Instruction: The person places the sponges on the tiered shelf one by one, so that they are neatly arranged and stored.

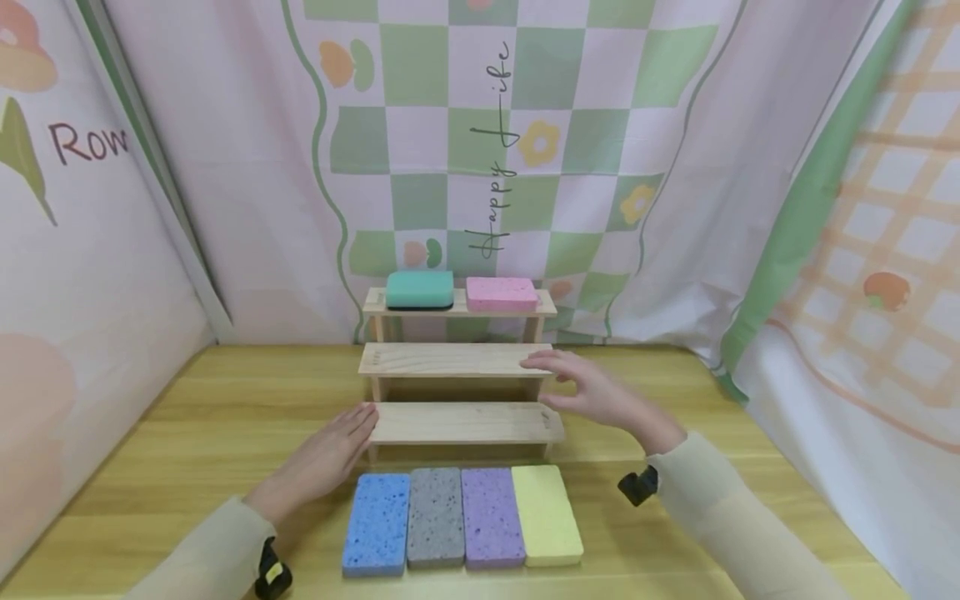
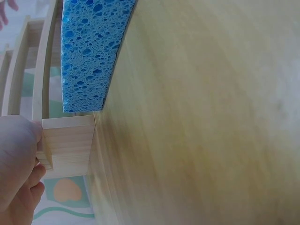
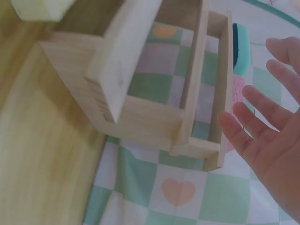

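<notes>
A three-step wooden stand rises in the middle of the table. My left hand holds the left end of its lowest step; in the left wrist view, the thumb and fingers lie on either side of the board's end. My right hand hovers by the right end of the middle step, its fingers spread and loosely bent around nothing. On the top step sit a teal sponge with a dark base and a pink sponge, which is partly hidden in the right wrist view.
In front of the stand, a blue sponge, a grey sponge, a purple sponge and a yellow sponge lie side by side on the wooden table. A checkered curtain hangs behind; printed cloths flank both sides.
</notes>
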`<act>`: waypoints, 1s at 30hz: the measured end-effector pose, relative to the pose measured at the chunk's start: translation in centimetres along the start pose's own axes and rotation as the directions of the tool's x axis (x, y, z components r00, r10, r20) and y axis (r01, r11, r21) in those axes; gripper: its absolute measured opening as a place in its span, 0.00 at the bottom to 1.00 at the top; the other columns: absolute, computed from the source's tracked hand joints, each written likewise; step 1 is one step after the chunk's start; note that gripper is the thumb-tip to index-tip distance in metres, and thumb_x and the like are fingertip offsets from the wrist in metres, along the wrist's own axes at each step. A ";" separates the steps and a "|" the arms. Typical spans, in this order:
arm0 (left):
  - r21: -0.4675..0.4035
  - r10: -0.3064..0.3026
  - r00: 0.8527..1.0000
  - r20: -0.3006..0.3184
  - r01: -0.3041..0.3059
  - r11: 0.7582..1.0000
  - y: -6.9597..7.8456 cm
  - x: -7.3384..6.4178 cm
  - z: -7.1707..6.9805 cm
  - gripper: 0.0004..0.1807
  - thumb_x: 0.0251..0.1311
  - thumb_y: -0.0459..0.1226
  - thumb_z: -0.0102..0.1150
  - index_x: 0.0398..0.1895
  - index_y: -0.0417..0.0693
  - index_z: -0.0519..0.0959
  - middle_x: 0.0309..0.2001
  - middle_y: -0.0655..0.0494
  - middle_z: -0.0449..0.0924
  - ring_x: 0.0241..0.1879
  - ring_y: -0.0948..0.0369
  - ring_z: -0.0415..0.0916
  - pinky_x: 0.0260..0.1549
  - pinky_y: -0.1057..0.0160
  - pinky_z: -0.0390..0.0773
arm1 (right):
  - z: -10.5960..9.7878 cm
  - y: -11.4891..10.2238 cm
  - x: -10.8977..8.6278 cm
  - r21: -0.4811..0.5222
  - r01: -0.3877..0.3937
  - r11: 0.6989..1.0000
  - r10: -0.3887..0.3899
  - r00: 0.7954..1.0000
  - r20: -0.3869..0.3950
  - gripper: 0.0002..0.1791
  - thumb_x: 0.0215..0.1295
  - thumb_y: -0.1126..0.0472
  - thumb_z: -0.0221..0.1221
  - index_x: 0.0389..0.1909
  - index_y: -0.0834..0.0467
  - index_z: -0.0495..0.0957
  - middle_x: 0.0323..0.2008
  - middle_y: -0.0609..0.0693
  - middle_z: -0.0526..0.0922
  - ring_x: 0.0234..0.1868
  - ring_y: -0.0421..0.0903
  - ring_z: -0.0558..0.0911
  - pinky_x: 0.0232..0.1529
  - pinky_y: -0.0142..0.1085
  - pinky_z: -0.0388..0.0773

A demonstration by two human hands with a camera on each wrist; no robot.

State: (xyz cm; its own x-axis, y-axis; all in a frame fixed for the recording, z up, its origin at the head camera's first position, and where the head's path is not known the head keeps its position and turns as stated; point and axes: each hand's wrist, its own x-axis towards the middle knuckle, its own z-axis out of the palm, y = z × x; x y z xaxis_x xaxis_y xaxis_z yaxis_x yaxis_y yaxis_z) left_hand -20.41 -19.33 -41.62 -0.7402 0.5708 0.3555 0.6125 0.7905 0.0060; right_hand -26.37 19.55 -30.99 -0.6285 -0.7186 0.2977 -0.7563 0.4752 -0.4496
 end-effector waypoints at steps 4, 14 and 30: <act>0.001 0.003 1.000 -0.007 -0.003 1.000 0.0 0.0 0.0 0.23 0.64 0.31 0.50 0.60 0.26 0.64 0.61 0.33 0.62 0.61 0.43 0.59 0.59 0.47 0.61 | 0.8 -0.4 -0.8 0.007 0.006 1.000 -0.006 1.000 0.025 0.27 0.59 0.61 0.61 0.61 0.55 0.69 0.61 0.57 0.67 0.59 0.57 0.68 0.53 0.51 0.71; 0.011 0.003 1.000 -0.001 -0.003 1.000 -0.1 -0.1 -0.1 0.23 0.64 0.32 0.50 0.60 0.27 0.64 0.61 0.33 0.62 0.62 0.44 0.58 0.60 0.48 0.59 | 2.6 -0.5 -2.6 0.068 0.029 0.997 -0.036 0.993 0.109 0.27 0.59 0.58 0.61 0.60 0.54 0.70 0.60 0.56 0.69 0.58 0.55 0.68 0.53 0.53 0.70; 0.006 0.007 1.000 -0.003 -0.007 1.000 0.1 0.0 -0.1 0.23 0.64 0.31 0.50 0.60 0.26 0.64 0.61 0.33 0.62 0.62 0.43 0.59 0.59 0.47 0.61 | 5.3 -0.1 -4.9 0.086 0.055 0.995 -0.076 0.962 0.263 0.22 0.58 0.55 0.61 0.54 0.56 0.75 0.58 0.57 0.70 0.58 0.56 0.69 0.55 0.56 0.66</act>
State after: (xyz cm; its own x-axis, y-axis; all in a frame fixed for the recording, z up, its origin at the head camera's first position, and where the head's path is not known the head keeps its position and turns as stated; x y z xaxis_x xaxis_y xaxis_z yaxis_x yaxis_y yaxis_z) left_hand -20.34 -19.29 -41.50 -0.7351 0.5757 0.3580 0.6160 0.7877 -0.0019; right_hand -22.30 20.33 -36.88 -0.4991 -0.8609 0.0987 -0.7716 0.3897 -0.5029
